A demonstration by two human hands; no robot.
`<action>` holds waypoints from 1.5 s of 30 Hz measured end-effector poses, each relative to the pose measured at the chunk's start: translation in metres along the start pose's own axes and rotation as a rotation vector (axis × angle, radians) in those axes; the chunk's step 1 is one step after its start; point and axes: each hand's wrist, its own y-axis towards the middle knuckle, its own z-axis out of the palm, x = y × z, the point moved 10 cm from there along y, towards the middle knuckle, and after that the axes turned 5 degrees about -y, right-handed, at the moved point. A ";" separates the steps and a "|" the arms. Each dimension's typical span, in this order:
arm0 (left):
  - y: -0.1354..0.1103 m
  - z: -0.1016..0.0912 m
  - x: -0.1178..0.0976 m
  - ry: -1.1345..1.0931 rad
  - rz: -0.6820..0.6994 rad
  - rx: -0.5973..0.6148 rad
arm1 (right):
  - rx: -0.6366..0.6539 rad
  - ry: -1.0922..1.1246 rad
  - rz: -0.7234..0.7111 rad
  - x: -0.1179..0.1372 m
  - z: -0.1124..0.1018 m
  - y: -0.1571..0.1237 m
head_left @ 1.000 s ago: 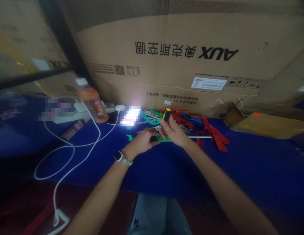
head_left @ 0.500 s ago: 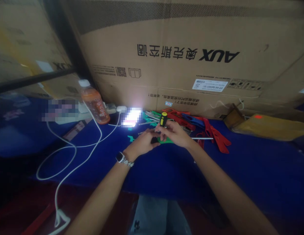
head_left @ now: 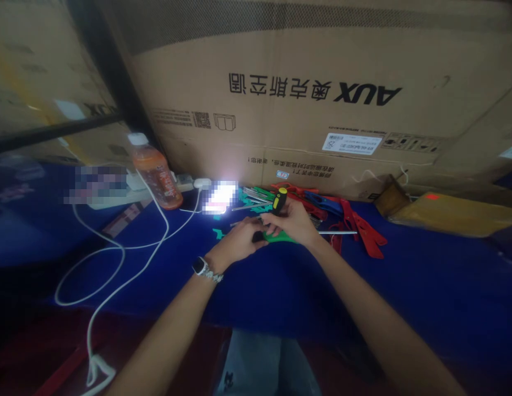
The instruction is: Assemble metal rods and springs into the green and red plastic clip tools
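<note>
My right hand (head_left: pixel 296 221) is closed around a screwdriver (head_left: pixel 279 201) with a black and yellow handle, held upright with the handle on top. Its tip is hidden behind the fingers. Just to the left, my left hand (head_left: pixel 241 239) is closed on a green plastic piece (head_left: pixel 281 237) with a black part at its left end. The two hands meet at this piece, low over the blue tabletop. A thin metal rod (head_left: pixel 341 232) sticks out to the right behind my right wrist; whether it joins the green piece is hidden.
Red plastic pieces (head_left: pixel 365 231), a blue one (head_left: pixel 322 202) and several metal rods with green parts (head_left: pixel 258 197) lie beyond my hands. To the left stand a drink bottle (head_left: pixel 157 175), a glowing phone (head_left: pixel 220 197) and a white cable (head_left: pixel 146 267). A large cardboard box (head_left: pixel 276 126) closes off the back.
The screwdriver's handle has tipped slightly to the right, and my right hand has turned a little with it. My left hand stays on the green plastic piece.
</note>
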 end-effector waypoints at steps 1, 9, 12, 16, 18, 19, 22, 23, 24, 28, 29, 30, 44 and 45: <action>0.000 0.000 0.000 0.005 0.002 -0.001 | -0.033 -0.001 0.001 -0.002 0.000 0.000; 0.002 -0.001 -0.003 0.028 -0.017 0.028 | 0.143 0.049 -0.061 0.006 0.008 -0.012; 0.001 -0.002 -0.003 0.033 -0.030 0.013 | 0.117 0.008 -0.052 0.008 0.000 -0.008; -0.001 -0.001 -0.002 0.042 -0.038 0.011 | -0.081 -0.005 -0.059 0.006 -0.011 -0.001; -0.001 0.000 -0.001 0.047 -0.042 0.017 | -0.138 0.018 -0.045 0.002 -0.009 -0.001; 0.000 0.000 -0.001 0.046 -0.039 0.021 | -0.150 0.025 -0.041 0.000 -0.008 -0.002; 0.001 0.001 -0.002 0.042 -0.022 0.030 | -0.117 0.035 -0.053 0.001 -0.006 -0.006; 0.001 0.000 -0.003 0.045 -0.021 0.031 | -0.068 0.046 -0.053 0.002 -0.004 -0.007; 0.001 0.000 -0.003 0.051 -0.024 0.031 | -0.006 0.059 -0.047 0.003 -0.002 -0.009; 0.001 -0.001 -0.003 0.066 -0.038 0.026 | 0.168 0.045 -0.009 0.005 -0.002 -0.012; 0.000 -0.001 -0.003 0.067 -0.042 0.023 | 0.155 0.013 -0.002 0.005 -0.005 -0.011; 0.000 -0.001 -0.002 0.068 -0.045 0.021 | 0.128 -0.017 0.004 0.004 -0.008 -0.009; 0.000 -0.002 -0.006 0.083 -0.054 0.018 | -0.053 0.032 -0.011 0.002 -0.007 -0.007; 0.001 -0.002 -0.006 0.077 -0.046 0.019 | -0.001 0.049 -0.006 0.004 -0.004 -0.008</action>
